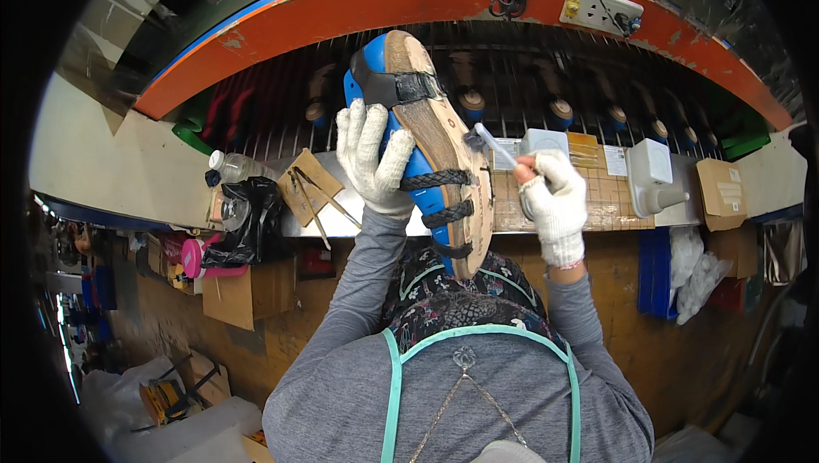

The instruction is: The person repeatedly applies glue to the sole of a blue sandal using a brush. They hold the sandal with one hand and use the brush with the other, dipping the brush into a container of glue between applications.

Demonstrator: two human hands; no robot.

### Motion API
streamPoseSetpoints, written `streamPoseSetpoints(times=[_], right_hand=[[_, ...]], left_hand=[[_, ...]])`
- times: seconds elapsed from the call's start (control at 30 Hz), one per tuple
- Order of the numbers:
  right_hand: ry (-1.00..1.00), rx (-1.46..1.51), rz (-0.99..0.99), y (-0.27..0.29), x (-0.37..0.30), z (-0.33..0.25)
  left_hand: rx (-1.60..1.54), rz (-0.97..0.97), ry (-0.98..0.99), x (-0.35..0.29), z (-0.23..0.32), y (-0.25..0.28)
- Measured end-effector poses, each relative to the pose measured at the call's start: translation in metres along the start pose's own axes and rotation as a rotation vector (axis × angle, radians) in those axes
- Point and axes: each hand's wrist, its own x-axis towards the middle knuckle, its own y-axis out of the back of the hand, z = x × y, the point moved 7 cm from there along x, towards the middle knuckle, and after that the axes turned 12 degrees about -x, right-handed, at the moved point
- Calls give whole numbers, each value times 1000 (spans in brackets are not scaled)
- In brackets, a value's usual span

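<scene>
A sandal (439, 135) on a blue shoe last (372, 55) stands tilted upright in front of me, its pale sole turned to the right. Dark braided straps cross its lower part, and a wider black strap wraps the upper part. My left hand (375, 160), in a white knit glove, grips the last's left side, fingers spread along it; the thumb lies near the upper. In my right hand (554, 207), also gloved but with bare fingertips showing, I pinch a small brush (499, 146) with a pale handle. Its dark bristle head is at the sole's right edge, apparently touching it.
Behind is a dark rack (512, 62) with several lasts under an orange beam (358, 11). A cardboard-covered bench (597, 199) bears boxes and a white container (650, 164). At left are a clear bottle (239, 166), a black plastic bag (247, 220) and thin tools (311, 207) on cardboard.
</scene>
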Motion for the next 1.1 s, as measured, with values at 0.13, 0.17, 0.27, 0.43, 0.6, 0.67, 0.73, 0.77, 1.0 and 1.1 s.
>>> streamPoseSetpoints(times=[0.13, 0.17, 0.27, 0.43, 0.6, 0.67, 0.73, 0.77, 1.0, 1.1], right_hand=[[-280, 137, -143, -2, -42, 10], [-350, 188, -173, 1, -52, 10], [-340, 187, -115, 14, -70, -2], [-239, 35, -29, 9, -68, -11], [-172, -169, 23, 11, -52, -12], [-51, -342, 84, 14, -43, -20], [13, -402, 107, 14, -34, -24], [21, -384, 101, 13, -31, -23], [-128, -6, -164, 3, -34, 2], [-227, 102, -230, 3, -47, 9]], left_hand=[[63, -21, 48, -9, 3, -5], [81, -28, 51, -12, 4, -5], [100, -23, 53, -19, 5, -6], [67, -66, 89, -29, 6, -10], [72, -101, 99, -34, 5, -8], [83, -110, 98, -34, 3, -7], [89, -112, 90, -33, 1, -6], [93, -109, 91, -33, -1, -6], [108, -105, 122, -37, -15, -7], [121, -130, 177, -43, -20, -10]])
